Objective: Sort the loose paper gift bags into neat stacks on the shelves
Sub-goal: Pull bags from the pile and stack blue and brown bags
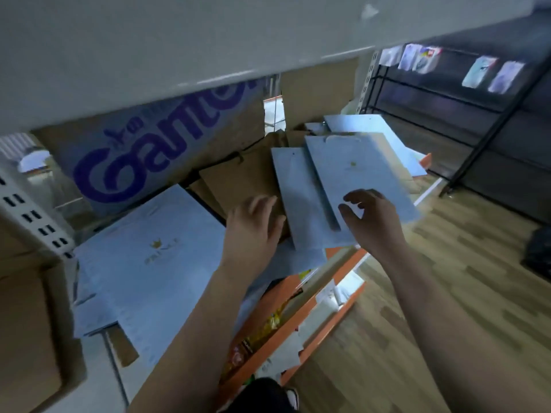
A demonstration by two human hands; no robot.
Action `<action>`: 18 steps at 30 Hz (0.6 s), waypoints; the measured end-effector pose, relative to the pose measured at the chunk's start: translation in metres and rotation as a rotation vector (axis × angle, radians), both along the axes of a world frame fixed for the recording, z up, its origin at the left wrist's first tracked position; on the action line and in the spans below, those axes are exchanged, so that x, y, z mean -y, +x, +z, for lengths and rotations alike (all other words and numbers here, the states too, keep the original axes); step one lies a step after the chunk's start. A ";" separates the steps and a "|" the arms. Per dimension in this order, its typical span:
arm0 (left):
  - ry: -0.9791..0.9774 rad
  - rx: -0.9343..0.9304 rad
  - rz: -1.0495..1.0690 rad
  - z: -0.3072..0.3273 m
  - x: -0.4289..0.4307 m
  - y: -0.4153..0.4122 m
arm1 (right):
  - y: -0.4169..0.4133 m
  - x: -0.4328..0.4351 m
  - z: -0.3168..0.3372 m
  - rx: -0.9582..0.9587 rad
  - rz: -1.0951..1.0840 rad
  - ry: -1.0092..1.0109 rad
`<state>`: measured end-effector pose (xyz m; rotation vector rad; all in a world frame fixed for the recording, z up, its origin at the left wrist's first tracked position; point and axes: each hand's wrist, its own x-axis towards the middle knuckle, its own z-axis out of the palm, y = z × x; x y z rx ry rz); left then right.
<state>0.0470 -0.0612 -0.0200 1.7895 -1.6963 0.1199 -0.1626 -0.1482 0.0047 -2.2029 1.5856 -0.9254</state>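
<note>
Two overlapping pale-blue bags [351, 171] lie just beneath the right grip [372, 222].

The gold print under the crown on the large pale blue gift bag [149, 263] is too blurred to read. The upper shelf [179, 40] cuts off the purple lettering on the cardboard box [235, 125]. The left hand [253, 231] hides the near end of the brown paper bag [238, 177]. The hanging cards [480, 71] are too blurred to make out.
</note>
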 end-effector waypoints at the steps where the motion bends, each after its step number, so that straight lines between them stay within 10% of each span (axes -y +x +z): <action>1: -0.019 0.000 -0.011 0.002 0.012 -0.001 | -0.005 0.012 0.001 -0.027 -0.014 0.005; 18: 0.071 -0.006 0.274 -0.003 0.081 -0.058 | -0.070 0.166 -0.017 -0.334 -0.053 0.232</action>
